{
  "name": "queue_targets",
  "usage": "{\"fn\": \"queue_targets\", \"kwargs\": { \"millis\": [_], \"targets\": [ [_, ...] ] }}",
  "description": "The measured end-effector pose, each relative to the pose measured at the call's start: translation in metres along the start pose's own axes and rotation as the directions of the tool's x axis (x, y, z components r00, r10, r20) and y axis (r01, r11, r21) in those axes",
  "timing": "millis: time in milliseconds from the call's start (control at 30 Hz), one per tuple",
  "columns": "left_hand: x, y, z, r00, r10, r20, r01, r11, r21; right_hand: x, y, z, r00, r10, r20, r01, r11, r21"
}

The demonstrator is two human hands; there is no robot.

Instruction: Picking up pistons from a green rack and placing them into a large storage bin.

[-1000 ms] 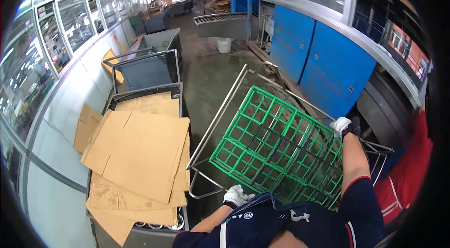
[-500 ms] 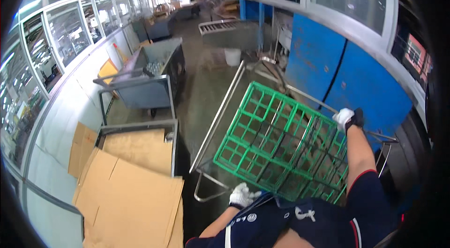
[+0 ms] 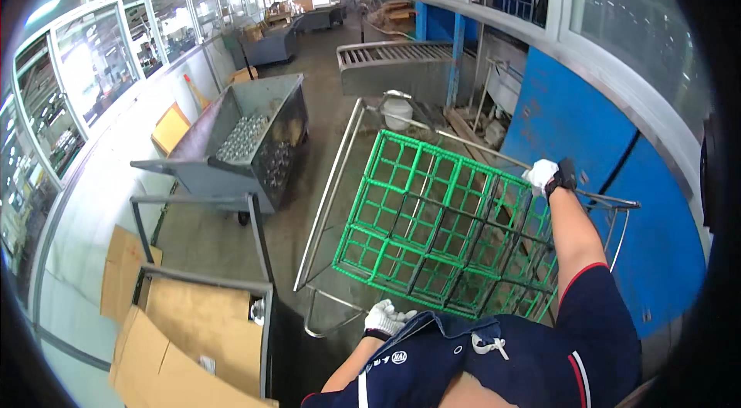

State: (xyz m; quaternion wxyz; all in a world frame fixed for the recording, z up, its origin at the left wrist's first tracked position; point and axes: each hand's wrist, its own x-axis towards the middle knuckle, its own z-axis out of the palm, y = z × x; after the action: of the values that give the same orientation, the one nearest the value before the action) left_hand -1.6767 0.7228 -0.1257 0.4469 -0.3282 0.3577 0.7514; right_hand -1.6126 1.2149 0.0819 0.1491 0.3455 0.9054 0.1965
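Gripping opposite edges of the stiff, light-looking green plastic grid crate (image 3: 440, 230), left hand (image 3: 386, 319) and right hand (image 3: 540, 175) close around its rim above the steel-tube trolley (image 3: 332, 199).

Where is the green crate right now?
In the head view, the green crate sits centre-right on the metal-frame trolley, held between the gloved left hand and right hand, right of the grey parts bin.

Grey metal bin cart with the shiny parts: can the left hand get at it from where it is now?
Probably not. The left hand is gloved and at the near edge of the green grid rack, and the grey bin cart stands well off to the left, with a steel trolley frame and open floor between.
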Motion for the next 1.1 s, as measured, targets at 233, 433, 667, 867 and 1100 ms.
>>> {"fn": "queue_targets", "kwargs": {
  "millis": [233,433,667,867,1100],
  "targets": [
    [0.091,0.113,0.081,0.996,0.032,0.081,-0.040,0.994,0.098,0.153,-0.021,-0.030,0.971,0.222,-0.090,-0.190,0.943,0.272],
    [0.205,0.184,0.121,0.993,-0.007,0.116,0.026,0.986,-0.165,0.289,-0.068,-0.060,0.982,0.134,-0.133,-0.096,0.961,0.259],
    [0.261,0.289,0.230,1.000,0.005,-0.008,-0.007,0.971,-0.239,0.437,-0.110,-0.162,0.974,-0.078,-0.211,0.109,0.984,0.138],
    [0.301,0.359,0.285,0.983,0.171,-0.061,-0.172,0.985,-0.014,0.539,-0.159,-0.217,0.988,-0.030,-0.153,0.061,0.978,0.202],
    [0.442,0.480,0.330,0.993,0.114,-0.001,-0.112,0.973,-0.201,0.690,-0.210,-0.267,0.986,0.052,-0.161,0.005,0.942,0.337]
  ]
}}
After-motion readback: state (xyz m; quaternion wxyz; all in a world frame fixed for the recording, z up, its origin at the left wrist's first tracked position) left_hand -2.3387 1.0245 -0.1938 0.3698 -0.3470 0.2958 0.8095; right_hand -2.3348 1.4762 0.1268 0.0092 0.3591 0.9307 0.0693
